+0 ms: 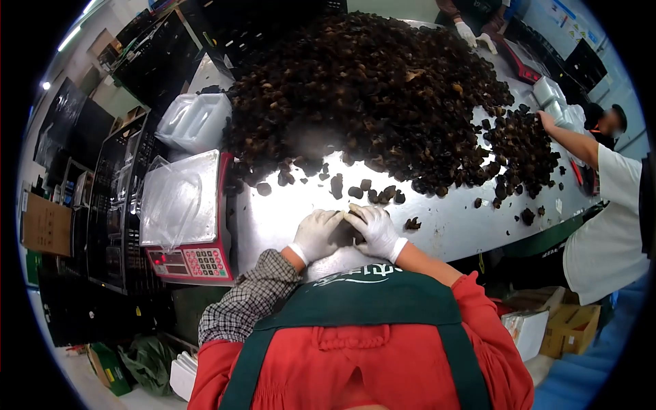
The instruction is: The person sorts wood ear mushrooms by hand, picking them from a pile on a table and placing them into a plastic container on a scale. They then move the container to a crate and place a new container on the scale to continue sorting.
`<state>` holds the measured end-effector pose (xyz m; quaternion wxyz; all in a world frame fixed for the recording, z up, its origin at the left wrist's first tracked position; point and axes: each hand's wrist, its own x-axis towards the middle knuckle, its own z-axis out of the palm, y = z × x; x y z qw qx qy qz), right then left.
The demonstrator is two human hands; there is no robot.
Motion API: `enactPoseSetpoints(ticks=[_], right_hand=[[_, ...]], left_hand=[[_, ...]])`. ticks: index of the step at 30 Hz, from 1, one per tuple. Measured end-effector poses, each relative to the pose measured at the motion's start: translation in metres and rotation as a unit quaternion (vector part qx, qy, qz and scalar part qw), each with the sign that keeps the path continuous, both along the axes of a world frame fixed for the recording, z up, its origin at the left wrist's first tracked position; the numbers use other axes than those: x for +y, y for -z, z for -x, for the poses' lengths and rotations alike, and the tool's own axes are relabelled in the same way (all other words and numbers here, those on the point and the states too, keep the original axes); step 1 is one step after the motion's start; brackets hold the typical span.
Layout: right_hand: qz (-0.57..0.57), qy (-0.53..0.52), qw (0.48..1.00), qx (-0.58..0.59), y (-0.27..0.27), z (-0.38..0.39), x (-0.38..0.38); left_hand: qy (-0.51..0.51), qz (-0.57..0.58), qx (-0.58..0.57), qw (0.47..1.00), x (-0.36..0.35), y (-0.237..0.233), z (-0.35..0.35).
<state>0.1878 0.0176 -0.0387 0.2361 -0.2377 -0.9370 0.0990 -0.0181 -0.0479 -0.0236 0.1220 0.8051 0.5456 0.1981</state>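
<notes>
A large heap of dark brown, curled pieces covers the back of the metal table, with loose pieces along its front edge. My left hand, in a white glove, and my right hand, gloved too, meet at the fingertips near the table's front. Both are curved around a few dark pieces, partly hidden between the palms. Below them lies some whitish clear plastic. To the left stands a red scale with a clear plastic sheet on its pan.
White plastic trays are stacked behind the scale. Black crates stand at the left. On the right, a co-worker's bare arm reaches to the heap. Another person's gloved hands are beside a second red scale at the back.
</notes>
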Motion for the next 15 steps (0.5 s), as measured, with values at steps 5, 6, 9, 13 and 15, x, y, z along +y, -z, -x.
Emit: enactPoseSetpoints(ticks=[5, 6, 9, 13, 15], right_hand=[[0.239, 0.076, 0.967, 0.052, -0.025, 0.022, 0.035], [0.288, 0.11, 0.949, 0.067, -0.039, 0.031, 0.043], [0.334, 0.067, 0.928, 0.153, -0.079, 0.051, 0.065], [0.41, 0.039, 0.894, 0.179, -0.14, 0.084, 0.055], [0.359, -0.026, 0.914, 0.186, -0.139, 0.11, 0.056]], left_hand=[[-0.129, 0.203, -0.23, 0.943, 0.052, -0.035, 0.0], [-0.125, 0.207, -0.22, 0.945, 0.068, -0.03, 0.011], [-0.147, 0.253, -0.352, 0.889, 0.07, -0.109, 0.01], [-0.155, 0.17, -0.381, 0.896, 0.059, -0.139, 0.041], [-0.182, 0.124, -0.365, 0.904, 0.04, -0.156, 0.061]])
